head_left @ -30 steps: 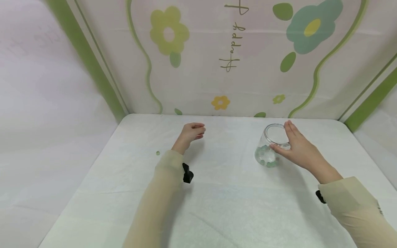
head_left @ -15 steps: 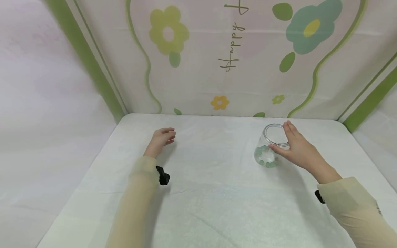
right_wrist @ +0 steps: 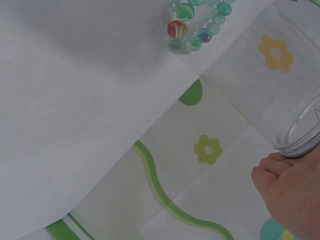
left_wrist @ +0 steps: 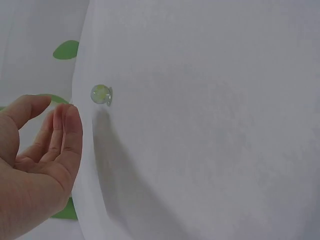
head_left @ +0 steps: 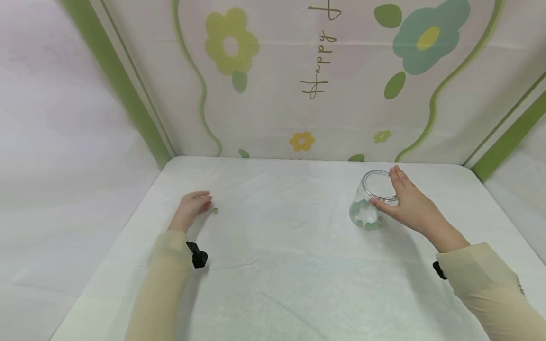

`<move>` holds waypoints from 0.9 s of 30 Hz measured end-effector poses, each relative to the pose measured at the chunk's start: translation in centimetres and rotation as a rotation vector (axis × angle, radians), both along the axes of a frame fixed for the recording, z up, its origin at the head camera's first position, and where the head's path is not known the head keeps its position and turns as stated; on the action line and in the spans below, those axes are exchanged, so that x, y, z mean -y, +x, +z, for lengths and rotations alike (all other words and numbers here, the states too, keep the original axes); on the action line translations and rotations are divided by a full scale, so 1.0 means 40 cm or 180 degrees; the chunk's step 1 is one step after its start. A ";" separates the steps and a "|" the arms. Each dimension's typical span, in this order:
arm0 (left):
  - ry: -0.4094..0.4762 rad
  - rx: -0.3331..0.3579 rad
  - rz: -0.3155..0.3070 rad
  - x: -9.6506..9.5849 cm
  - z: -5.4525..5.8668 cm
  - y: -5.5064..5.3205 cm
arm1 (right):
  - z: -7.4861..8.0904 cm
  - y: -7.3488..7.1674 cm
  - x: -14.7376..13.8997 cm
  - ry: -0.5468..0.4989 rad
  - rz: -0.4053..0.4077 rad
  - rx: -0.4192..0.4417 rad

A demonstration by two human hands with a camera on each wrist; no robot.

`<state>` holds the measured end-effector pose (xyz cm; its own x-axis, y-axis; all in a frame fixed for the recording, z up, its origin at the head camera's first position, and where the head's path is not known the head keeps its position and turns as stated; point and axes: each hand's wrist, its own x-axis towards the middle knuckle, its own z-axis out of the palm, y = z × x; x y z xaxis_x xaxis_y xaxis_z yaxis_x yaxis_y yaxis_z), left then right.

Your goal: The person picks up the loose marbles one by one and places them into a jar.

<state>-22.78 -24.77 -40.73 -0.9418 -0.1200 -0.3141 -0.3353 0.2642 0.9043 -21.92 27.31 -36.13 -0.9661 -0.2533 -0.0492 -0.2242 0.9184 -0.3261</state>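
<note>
A single clear marble with a yellow-green core (left_wrist: 101, 94) lies on the white tabletop. Just left of it in the head view hovers my left hand (head_left: 192, 210), thumb and fingers loosely bent with a gap between them and nothing held. On the right side stands a clear glass jar (head_left: 361, 195), lidless, with several marbles (right_wrist: 184, 11) at its bottom, mostly green and one reddish. My right hand (head_left: 415, 208) holds the jar near its rim, thumb on the near side and fingers on the far right side.
White cloth covers the table (head_left: 273, 274). Behind it rises a backdrop (head_left: 273, 109) printed with flowers and lettering, and pale side panels (head_left: 77, 156) flank it. A small black wrist camera (head_left: 197, 255) sits at the left sleeve.
My left hand has swept left and a little nearer across the table, passing over the lone marble, and is now beside it. My right hand and the jar stay in place.
</note>
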 end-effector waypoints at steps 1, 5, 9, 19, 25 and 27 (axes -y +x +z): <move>-0.0035 0.0003 -0.0009 0.004 -0.004 0.003 | 0.000 0.000 0.000 0.0006 0.0006 0.0000; -0.0197 0.0090 -0.0118 0.018 -0.019 0.014 | 0.002 0.003 0.004 -0.0002 -0.0008 -0.0025; -0.0213 0.0179 -0.0149 0.026 -0.037 0.014 | 0.005 0.006 0.007 0.0000 -0.0013 -0.0040; -0.0294 0.0172 -0.0251 0.018 -0.043 0.011 | 0.006 0.011 0.005 -0.0003 -0.0016 -0.0024; -0.0497 0.0236 -0.0314 0.010 -0.048 0.008 | 0.007 0.010 0.006 -0.0011 -0.0014 -0.0021; -0.0547 0.0259 -0.0322 0.008 -0.049 0.006 | 0.007 0.009 0.007 -0.0018 -0.0012 -0.0027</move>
